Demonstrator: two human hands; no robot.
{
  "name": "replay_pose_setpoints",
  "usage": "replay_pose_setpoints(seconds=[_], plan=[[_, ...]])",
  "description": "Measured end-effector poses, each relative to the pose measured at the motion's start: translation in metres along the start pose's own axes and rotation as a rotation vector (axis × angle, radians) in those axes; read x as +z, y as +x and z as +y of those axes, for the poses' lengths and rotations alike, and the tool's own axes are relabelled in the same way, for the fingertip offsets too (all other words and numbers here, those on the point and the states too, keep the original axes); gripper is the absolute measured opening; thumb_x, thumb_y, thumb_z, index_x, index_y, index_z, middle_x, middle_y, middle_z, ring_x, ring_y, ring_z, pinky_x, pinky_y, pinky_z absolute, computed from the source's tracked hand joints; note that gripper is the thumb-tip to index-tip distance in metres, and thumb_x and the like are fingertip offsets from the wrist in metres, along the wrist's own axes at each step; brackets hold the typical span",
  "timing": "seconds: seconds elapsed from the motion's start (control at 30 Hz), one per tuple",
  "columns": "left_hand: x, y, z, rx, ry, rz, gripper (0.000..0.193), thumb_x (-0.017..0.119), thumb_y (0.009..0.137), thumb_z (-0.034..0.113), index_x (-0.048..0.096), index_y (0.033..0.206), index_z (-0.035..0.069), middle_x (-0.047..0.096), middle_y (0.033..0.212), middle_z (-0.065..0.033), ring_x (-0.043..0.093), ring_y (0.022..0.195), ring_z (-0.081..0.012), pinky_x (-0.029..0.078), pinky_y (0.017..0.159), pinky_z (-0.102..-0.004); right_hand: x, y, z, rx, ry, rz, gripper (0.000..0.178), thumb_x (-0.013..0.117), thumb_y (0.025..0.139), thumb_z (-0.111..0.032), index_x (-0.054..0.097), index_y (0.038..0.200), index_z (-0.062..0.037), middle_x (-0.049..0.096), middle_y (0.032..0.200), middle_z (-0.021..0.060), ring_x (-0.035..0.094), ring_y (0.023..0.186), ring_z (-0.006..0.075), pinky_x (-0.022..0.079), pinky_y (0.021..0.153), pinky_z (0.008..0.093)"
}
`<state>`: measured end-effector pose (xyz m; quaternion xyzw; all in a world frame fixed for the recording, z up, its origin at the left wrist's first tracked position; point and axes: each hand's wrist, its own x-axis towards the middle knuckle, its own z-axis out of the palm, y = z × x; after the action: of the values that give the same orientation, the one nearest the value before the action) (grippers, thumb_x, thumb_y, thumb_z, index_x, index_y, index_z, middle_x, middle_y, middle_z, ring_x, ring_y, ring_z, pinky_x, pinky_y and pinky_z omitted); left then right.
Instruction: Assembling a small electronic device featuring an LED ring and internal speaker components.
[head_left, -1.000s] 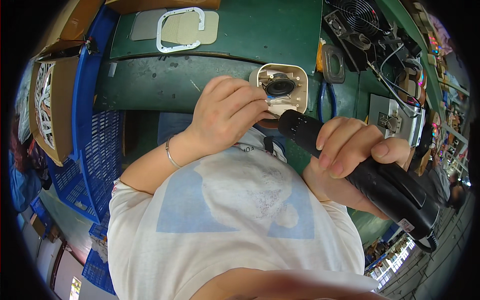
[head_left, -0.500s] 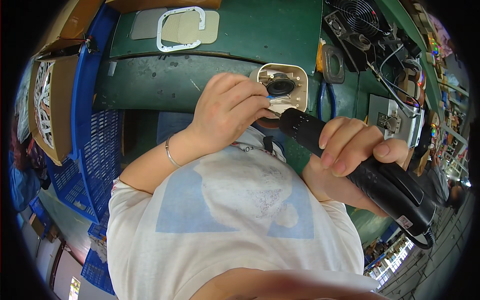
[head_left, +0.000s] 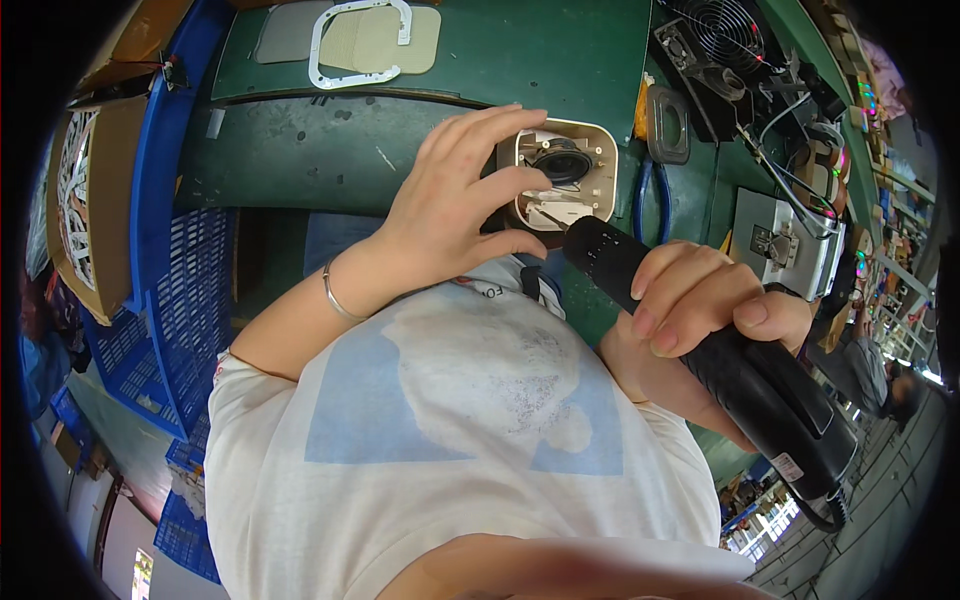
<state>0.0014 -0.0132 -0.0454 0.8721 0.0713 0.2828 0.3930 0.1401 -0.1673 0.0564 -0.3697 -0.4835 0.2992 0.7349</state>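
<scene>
A cream plastic speaker housing point(head_left: 607, 160) sits face-up on the green bench, a round black speaker point(head_left: 563, 166) inside it. My left hand point(head_left: 455, 190) spans the housing's left side, one finger along the far rim and the thumb beside the near rim. Another fingertip of that hand reaches inside, next to the speaker. Wrapped in my right hand point(head_left: 700, 310) is a black electric screwdriver point(head_left: 765, 385), tilted up-left. Its thin bit points into the near part of the housing, over a pale plate point(head_left: 565, 212). Whether the bit touches a screw cannot be made out.
Blue-handled pliers point(head_left: 652, 200) lie right of the housing, below a grey frame point(head_left: 668, 125). A white frame point(head_left: 320, 45) rests over beige panels at the far left. A black fan point(head_left: 720, 35), wires and a metal box point(head_left: 785, 245) stand right; blue crates point(head_left: 195, 320) stand left.
My left hand has opened from a pinch by the screwdriver bit and spread over the housing's left side. The screwdriver stays nearly in place, its rear end shifting slightly left and down.
</scene>
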Motion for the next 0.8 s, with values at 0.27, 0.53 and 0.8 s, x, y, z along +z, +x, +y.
replay_pose_setpoints(seconds=[0.27, 0.53, 0.8], plan=[[0.004, -0.002, -0.004, 0.020, 0.020, 0.007, 0.038, 0.087, 0.064, 0.027, 0.065, 0.091, 0.013, 0.050, 0.143, -0.0114, 0.046, 0.132, -0.0378, 0.039, 0.106, -0.0511, 0.002, -0.003, -0.009, 0.204, -0.028, 0.071, 0.028, 0.046, 0.104, -0.028, 0.050, 0.114, -0.0017, 0.065, 0.080, 0.0186, 0.064, 0.068, 0.0306, 0.051, 0.068, 0.0456], [0.006, -0.002, -0.005, 0.024, 0.000, 0.005, 0.036, 0.086, 0.064, 0.024, 0.063, 0.089, 0.011, 0.049, 0.144, -0.0113, 0.048, 0.131, -0.0373, 0.040, 0.105, -0.0505, 0.007, 0.012, 0.000, 0.149, -0.053, -0.021, 0.028, 0.046, 0.104, -0.028, 0.051, 0.109, -0.0014, 0.065, 0.075, 0.0174, 0.062, 0.063, 0.0297, 0.052, 0.063, 0.0438], [0.007, -0.007, -0.006, -0.004, -0.050, -0.013, 0.043, 0.084, 0.058, 0.008, 0.066, 0.097, 0.012, 0.048, 0.146, -0.0131, 0.048, 0.129, -0.0374, 0.042, 0.103, -0.0486, 0.007, 0.020, 0.008, 0.187, -0.078, -0.107, 0.020, 0.059, 0.096, -0.021, 0.052, 0.094, -0.0017, 0.065, 0.072, 0.0147, 0.063, 0.064, 0.0289, 0.053, 0.064, 0.0414]])
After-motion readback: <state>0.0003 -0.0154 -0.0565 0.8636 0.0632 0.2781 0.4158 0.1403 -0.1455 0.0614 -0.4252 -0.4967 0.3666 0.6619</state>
